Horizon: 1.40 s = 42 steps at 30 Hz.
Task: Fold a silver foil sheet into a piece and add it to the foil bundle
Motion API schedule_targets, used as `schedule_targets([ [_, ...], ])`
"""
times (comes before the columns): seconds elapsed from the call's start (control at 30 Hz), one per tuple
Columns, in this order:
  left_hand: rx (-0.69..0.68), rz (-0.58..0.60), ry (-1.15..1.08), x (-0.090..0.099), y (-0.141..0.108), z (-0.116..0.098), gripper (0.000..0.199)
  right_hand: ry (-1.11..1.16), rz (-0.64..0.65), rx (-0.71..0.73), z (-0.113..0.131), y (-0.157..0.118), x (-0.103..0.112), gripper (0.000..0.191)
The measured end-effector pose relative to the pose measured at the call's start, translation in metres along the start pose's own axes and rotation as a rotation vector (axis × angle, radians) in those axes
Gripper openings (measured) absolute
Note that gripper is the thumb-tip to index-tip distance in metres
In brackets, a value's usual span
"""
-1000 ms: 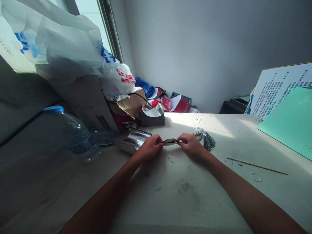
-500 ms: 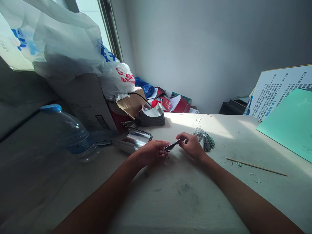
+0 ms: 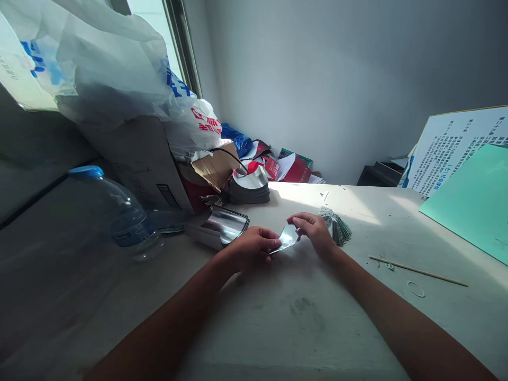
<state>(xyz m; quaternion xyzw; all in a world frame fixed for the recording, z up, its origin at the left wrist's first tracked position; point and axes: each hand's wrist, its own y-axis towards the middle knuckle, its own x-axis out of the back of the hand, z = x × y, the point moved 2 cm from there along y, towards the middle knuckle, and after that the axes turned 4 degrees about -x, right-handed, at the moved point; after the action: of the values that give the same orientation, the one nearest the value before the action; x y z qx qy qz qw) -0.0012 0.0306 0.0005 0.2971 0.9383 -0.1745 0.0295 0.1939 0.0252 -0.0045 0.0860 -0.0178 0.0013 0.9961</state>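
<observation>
Red Chinese characters stand out on the white plastic bag [image 3: 205,119], with blue characters higher up its side, creased and unreadable; the white board [image 3: 452,153] carries columns of black Chinese text, too small to read

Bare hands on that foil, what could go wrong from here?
The shiny foil piece may have sharp edges that could nick the left hand or right hand. A slip of the right hand could knock the bundle of strips beside it. The curled shiny sheet might get bumped too.
</observation>
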Motion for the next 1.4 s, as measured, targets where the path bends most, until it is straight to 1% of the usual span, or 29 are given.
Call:
schedule_targets([
  [0.13, -0.049, -0.073, 0.126, -0.002, -0.002, -0.001, 0.038, 0.075, -0.002, -0.060, -0.001, -0.001, -0.004, 0.026],
  [0.2, -0.079, -0.055, 0.191, -0.004, -0.003, -0.002, 0.036, 0.107, -0.004, -0.078, -0.004, 0.000, -0.005, 0.031],
  [0.27, -0.097, -0.014, 0.239, -0.006, -0.004, -0.002, 0.033, 0.142, 0.004, -0.083, -0.006, 0.001, -0.005, 0.037],
  [0.37, -0.120, 0.016, 0.266, -0.007, -0.003, -0.002, 0.030, 0.170, 0.029, -0.085, -0.008, 0.002, -0.004, 0.044],
  [0.6, -0.140, -0.051, 0.385, -0.011, -0.006, -0.003, 0.028, 0.096, 0.025, -0.068, -0.008, 0.005, -0.001, 0.038],
  [0.73, -0.156, -0.051, 0.347, -0.013, -0.006, -0.002, 0.030, 0.144, 0.023, -0.084, -0.006, 0.005, -0.001, 0.040],
  [0.83, -0.134, -0.032, 0.294, -0.012, -0.005, -0.001, 0.032, 0.220, 0.016, -0.123, -0.006, 0.003, -0.002, 0.044],
  [1.0, -0.115, -0.034, 0.251, -0.013, -0.005, -0.002, 0.040, 0.355, -0.032, -0.197, -0.009, 0.002, -0.003, 0.052],
  [1.2, -0.086, -0.009, 0.208, -0.016, -0.006, -0.003, 0.046, 0.395, -0.088, -0.266, -0.013, 0.002, -0.002, 0.046],
  [1.4, -0.069, 0.043, 0.193, -0.019, -0.007, 0.001, 0.052, 0.431, -0.099, -0.272, -0.014, 0.004, -0.001, 0.041],
])
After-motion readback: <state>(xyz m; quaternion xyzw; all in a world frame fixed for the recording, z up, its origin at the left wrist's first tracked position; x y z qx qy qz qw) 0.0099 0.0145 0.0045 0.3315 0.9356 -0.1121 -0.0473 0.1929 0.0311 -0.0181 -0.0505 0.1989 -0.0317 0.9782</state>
